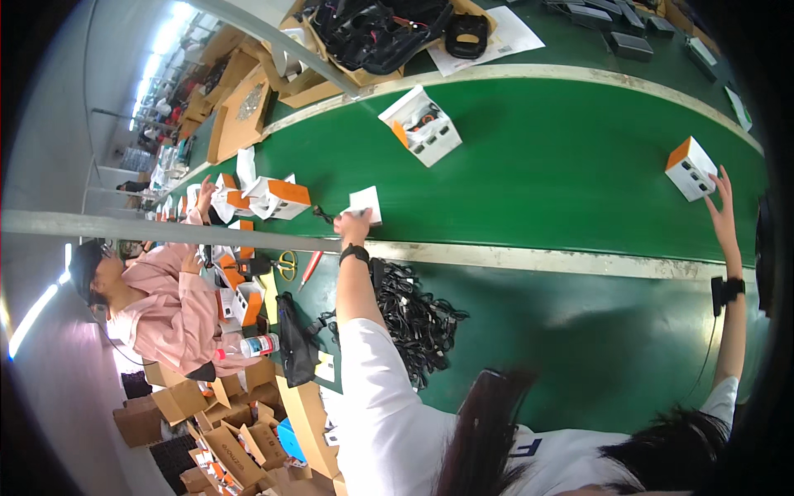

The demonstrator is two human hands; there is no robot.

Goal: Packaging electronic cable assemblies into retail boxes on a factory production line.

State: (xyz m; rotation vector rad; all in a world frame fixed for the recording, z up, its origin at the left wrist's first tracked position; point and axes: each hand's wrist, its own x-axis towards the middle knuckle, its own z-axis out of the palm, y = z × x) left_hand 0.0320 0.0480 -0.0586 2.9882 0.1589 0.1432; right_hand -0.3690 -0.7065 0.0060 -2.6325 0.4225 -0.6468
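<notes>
My left hand (354,225) is closed at the belt's near edge, its fingers on the lower edge of a small white piece of card or paper (365,203). Just left of those fingers lies a short black cable (323,215). Out at the far right, my right hand (723,207) has its fingers spread beside a white and orange box (691,170), thumb and fingertips at its right side. Another open white box (433,142) stands on the belt between them, with black and orange items inside. Below my left hand, a pile of black cables (418,322) lies on the table.
A green conveyor belt (546,182) crosses in front of me. At left sit more boxes (288,198), yellow-handled scissors (287,264), a red pen-like tool (311,269), a black bag (294,343) and a bottle (258,345). A co-worker in pink (157,298) works there. A metal bar (165,230) crosses the view.
</notes>
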